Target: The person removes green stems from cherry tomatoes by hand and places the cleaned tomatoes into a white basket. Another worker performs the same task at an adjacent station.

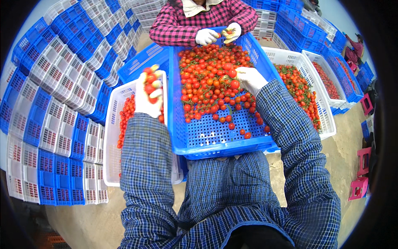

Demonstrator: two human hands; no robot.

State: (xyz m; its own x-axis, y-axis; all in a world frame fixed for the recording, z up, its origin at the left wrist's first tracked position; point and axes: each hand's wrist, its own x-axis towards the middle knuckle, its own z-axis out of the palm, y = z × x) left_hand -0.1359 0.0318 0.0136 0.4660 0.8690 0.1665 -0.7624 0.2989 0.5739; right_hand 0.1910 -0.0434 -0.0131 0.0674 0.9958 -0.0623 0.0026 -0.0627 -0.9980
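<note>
A white-gloved left hand (148, 98) is turned palm up and cups several red cherry tomatoes (150, 81). It is over a white plastic crate (112, 102) holding loose red tomatoes (127, 113). Before me, a blue perforated plastic crate (178, 130) contains a heap of cherry tomatoes (205, 82), some on green stems. My right hand (252, 80), also in a white glove, pinches cherry tomatoes (232, 73) at its fingertips above the heap's right side. Its thumb and fingertips are partly hidden. A few tomatoes lie scattered on the blue crate's floor near me.
Across the crate, a person's gloved hands (220, 35) hold tomatoes. At right stand white crates (326, 119) of stemmed tomatoes. Stacked blue and white crates (59, 124) line the left. Pink stools (358, 188) stand on the concrete floor (335, 165); another person (356, 49) is farther back.
</note>
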